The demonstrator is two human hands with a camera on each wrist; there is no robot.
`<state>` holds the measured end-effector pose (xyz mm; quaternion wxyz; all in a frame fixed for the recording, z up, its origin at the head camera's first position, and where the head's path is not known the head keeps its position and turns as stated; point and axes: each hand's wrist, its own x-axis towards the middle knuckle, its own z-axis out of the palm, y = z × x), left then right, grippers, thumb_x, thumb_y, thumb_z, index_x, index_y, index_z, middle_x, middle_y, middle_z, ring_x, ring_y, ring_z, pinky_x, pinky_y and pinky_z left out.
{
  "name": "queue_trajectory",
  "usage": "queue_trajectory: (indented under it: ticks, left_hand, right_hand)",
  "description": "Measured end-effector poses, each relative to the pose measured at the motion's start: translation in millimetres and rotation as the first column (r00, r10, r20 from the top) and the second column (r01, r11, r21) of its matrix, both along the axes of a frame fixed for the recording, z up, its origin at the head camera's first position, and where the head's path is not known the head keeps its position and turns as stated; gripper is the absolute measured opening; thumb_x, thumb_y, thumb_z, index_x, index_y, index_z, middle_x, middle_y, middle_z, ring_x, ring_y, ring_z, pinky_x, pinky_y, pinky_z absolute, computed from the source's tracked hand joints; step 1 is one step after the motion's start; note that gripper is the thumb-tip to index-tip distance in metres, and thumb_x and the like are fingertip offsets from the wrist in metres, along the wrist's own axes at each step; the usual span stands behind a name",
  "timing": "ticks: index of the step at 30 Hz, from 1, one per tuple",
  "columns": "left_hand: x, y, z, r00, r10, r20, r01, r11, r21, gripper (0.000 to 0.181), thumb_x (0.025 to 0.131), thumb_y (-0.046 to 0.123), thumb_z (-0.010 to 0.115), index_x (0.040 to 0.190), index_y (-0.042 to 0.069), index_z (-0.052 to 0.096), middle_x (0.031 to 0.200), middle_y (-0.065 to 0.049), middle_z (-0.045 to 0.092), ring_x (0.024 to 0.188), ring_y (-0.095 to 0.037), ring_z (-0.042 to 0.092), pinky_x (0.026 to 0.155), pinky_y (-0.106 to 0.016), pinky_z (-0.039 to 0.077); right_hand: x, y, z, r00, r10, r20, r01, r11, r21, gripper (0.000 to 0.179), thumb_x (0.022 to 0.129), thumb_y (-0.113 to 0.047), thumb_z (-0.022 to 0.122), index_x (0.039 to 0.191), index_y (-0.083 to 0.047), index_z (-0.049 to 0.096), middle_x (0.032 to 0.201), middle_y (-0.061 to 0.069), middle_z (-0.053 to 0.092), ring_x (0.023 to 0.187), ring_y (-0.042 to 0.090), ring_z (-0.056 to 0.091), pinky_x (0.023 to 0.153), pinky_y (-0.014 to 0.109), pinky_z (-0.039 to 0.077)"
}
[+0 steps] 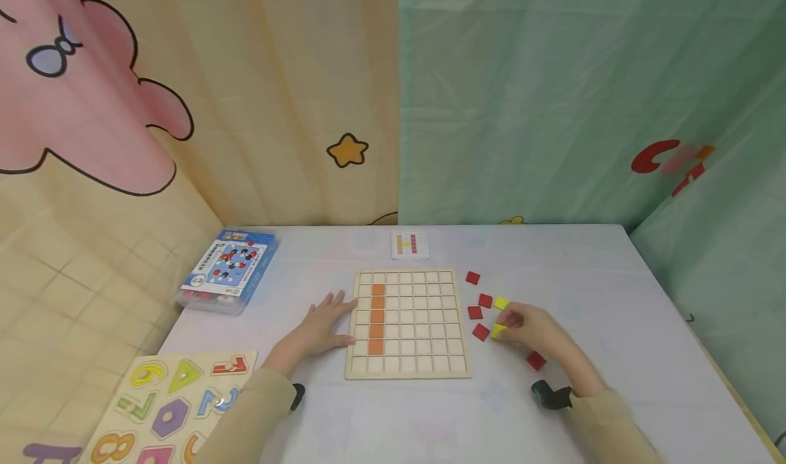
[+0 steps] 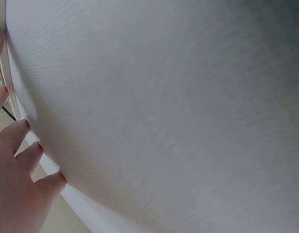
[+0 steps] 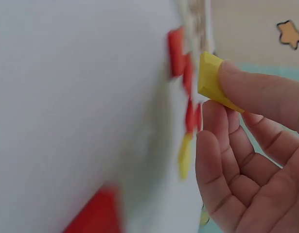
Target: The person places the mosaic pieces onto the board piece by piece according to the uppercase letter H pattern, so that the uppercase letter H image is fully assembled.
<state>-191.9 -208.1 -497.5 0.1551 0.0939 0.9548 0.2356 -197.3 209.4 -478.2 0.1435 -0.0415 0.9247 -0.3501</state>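
My right hand (image 1: 527, 324) pinches a yellow square tile (image 3: 211, 80) between thumb and fingers, held above the table in the right wrist view. Around it lie several red tiles (image 1: 481, 332) and another yellow tile (image 1: 501, 303). My left hand (image 1: 319, 326) is spread flat at the left edge of a wooden grid board (image 1: 408, 377), its fingertips and thumb touching the rim. Orange tiles (image 1: 376, 316) fill a vertical run of cells in the board's second column. In the left wrist view, the fingers (image 2: 20, 128) are spread on the white tabletop.
A small pattern card (image 1: 409, 245) lies behind the board. At the back left stands a clear-bottomed box with a blue label (image 1: 230, 266). A puzzle board of numbers and shapes (image 1: 138, 382) sits at the front left, partly under my left sleeve. Curtains hang behind the table.
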Motion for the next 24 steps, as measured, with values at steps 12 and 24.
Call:
queue_trajectory:
  ticks: [12, 24]
  left_hand:
    - [1.1, -1.2, 1.0, 1.000, -0.007, 0.003, 0.007, 1.000, 0.001, 0.081, 0.083, 0.036, 0.076, 0.153, 0.017, 0.038, 0.164, -0.018, 0.018, 0.152, -0.041, 0.008, 0.120, -0.065, 0.006]
    - [0.7, 1.1, 1.5, 1.000, 0.018, 0.011, -0.018, 1.000, -0.003, 0.083, 0.083, 0.037, 0.077, 0.153, 0.020, 0.037, 0.165, -0.013, 0.017, 0.153, -0.037, 0.006, 0.122, -0.061, 0.005]
  right_hand:
    - [-25.3, -90, 14.6, 0.993, 0.112, -0.047, -0.119, 0.973, -0.199, 0.018, 0.080, -0.014, 0.082, 0.092, -0.009, 0.069, 0.087, 0.002, 0.066, 0.080, 0.014, 0.059, 0.075, 0.024, 0.052]
    - [-39.5, -156, -2.2, 0.992, 0.128, -0.018, -0.129, 0.968, -0.217, 0.010, 0.082, -0.017, 0.080, 0.089, -0.014, 0.073, 0.083, -0.002, 0.066, 0.078, 0.014, 0.056, 0.071, 0.024, 0.048]
